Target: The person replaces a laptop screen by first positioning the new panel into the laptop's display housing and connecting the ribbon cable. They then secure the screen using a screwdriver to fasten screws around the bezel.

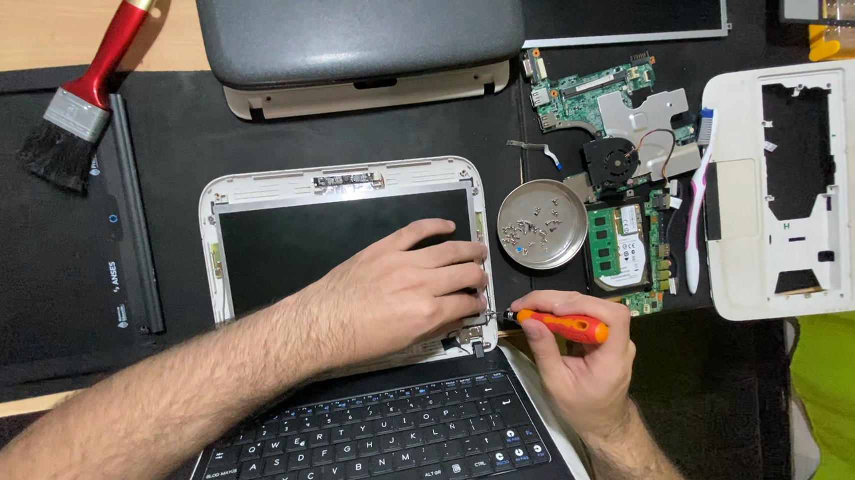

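Dark rectangular screen [332, 238] in white lid frame, centre; loose black screen panel [619, 8] top, silver-edged.

I see a pale wood bench [22, 11] showing bare in the upper left of the frame, w/ a sliver again at lower left. A black mat [184, 143] covers most of it, centre to right. Bright green surface [853, 400] at lower right, can't tell what it is. Light is even, soft shadows.
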